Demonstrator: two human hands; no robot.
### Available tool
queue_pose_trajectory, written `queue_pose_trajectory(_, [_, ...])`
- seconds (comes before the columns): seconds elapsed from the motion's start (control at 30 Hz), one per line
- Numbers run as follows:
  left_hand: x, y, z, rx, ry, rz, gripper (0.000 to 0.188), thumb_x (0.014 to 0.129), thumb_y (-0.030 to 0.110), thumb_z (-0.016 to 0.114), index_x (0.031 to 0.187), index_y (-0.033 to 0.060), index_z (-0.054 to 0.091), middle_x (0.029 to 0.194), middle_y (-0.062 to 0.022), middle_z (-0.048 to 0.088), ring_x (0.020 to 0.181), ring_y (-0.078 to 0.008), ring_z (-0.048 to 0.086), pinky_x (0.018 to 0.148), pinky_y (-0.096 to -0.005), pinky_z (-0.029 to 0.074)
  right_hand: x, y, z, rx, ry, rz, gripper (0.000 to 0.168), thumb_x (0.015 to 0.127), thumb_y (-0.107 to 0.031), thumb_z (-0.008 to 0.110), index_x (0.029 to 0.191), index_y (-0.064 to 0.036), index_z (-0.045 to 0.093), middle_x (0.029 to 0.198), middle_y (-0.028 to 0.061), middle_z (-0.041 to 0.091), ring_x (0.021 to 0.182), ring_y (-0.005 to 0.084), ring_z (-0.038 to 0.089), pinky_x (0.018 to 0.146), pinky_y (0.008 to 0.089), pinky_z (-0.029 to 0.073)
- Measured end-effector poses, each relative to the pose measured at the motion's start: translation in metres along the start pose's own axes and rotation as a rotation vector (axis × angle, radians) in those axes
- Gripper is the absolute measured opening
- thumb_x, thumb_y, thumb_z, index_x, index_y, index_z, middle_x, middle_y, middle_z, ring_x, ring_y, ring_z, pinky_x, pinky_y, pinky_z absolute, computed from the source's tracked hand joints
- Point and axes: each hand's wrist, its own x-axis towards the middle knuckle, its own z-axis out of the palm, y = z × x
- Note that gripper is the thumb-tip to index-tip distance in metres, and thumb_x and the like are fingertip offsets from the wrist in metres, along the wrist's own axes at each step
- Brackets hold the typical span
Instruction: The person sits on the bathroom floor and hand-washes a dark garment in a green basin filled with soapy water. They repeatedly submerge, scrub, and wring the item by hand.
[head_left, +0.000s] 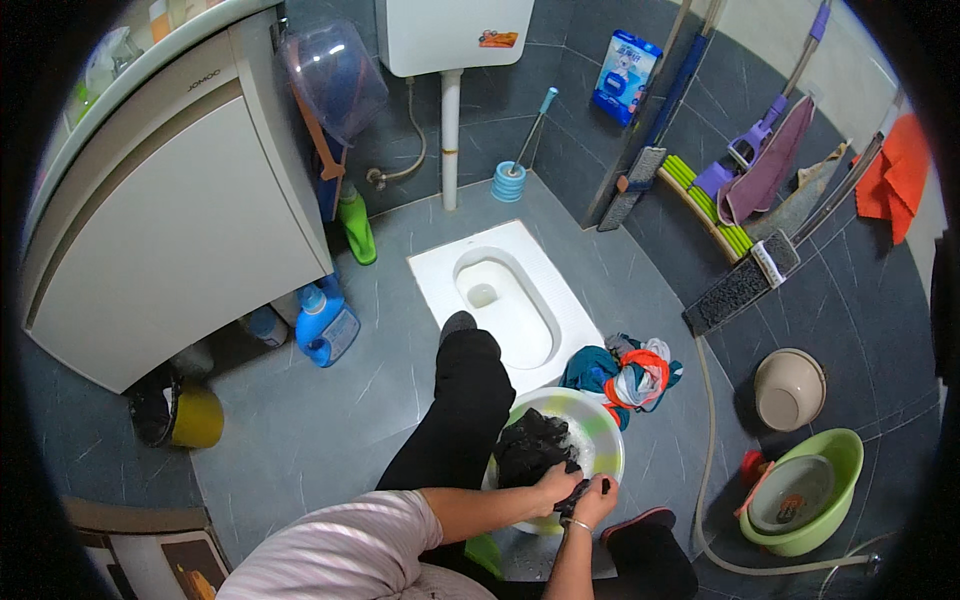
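Observation:
Both my hands grip a black wet cloth over the near right side of a white basin with green and yellow bands. My left hand pinches the cloth near the basin's rim. Close beside it, my right hand, with a bracelet at the wrist, is closed on a twisted end of the same cloth. The rest of the cloth lies bunched in the basin, with white suds around it. Against the basin's far right side rests a heap of teal, orange and grey clothes on the floor.
Beyond the basin is a squat toilet set in the floor. A blue detergent bottle stands by the white cabinet. On the right are a hose, a beige bucket, a green basin and hanging mops.

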Motion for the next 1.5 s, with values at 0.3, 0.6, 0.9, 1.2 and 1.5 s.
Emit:
queue_pose_trajectory(0.3, [0.055,-0.037,-0.017,0.014,-0.058,-0.177,0.059,0.084,0.052,0.044,0.108,-0.0008,0.053,0.102,-0.0138,0.059,0.095,-0.0216,0.055,0.082,-0.0333,0.042,-0.051,-0.039,-0.003,0.463,-0.364,0.204,0.022,0.083,-0.013,0.056,0.103,-0.004,0.054,0.099,0.0046,0.055,0.091,0.0156,0.051,0.084,0.0288,0.04])
queue_pose_trajectory(0.6, [0.025,0.004,-0.021,-0.18,-0.117,-0.207,0.036,0.083,0.038,0.054,0.076,0.0021,0.052,0.061,-0.0056,0.051,0.047,-0.0155,0.046,0.042,-0.0323,0.04,-0.081,-0.065,-0.014,-0.064,-0.434,-0.35,0.012,0.079,-0.013,0.061,0.078,-0.001,0.059,0.072,0.0158,0.059,0.067,0.0287,0.059,0.062,0.033,0.045])
queue_pose_trajectory(0.9, [0.001,-0.005,-0.007,-0.312,-0.088,-0.191,0.027,0.085,0.025,0.054,0.097,0.0017,0.048,0.078,-0.0061,0.053,0.072,-0.0174,0.054,0.062,-0.0333,0.046,0.015,0.039,-0.004,0.176,-0.122,0.281,0.019,0.079,-0.013,0.054,0.071,0.005,0.055,0.065,0.0071,0.057,0.056,0.0168,0.05,0.056,0.0292,0.042])
queue_pose_trajectory(1.2, [0.008,0.009,-0.012,-0.399,-0.042,-0.231,0.035,0.085,0.044,0.051,0.085,0.0093,0.054,0.065,-0.0017,0.052,0.056,-0.0153,0.051,0.053,-0.0305,0.045,-0.034,-0.005,-0.006,0.597,-0.479,0.333,0.029,0.076,-0.007,0.049,0.104,-0.003,0.054,0.101,0.0057,0.055,0.096,0.0192,0.052,0.087,0.0292,0.039])
queue_pose_trajectory(1.5, [0.027,0.006,-0.031,-0.468,-0.281,-0.416,0.036,0.084,0.041,0.054,0.087,0.0059,0.052,0.062,-0.0048,0.053,0.047,-0.0175,0.049,0.047,-0.0291,0.044,-0.075,-0.062,-0.019,-0.089,-0.446,-0.324,0.021,0.065,-0.012,0.073,0.076,-0.002,0.059,0.082,0.0141,0.057,0.078,0.0293,0.057,0.072,0.0336,0.045])
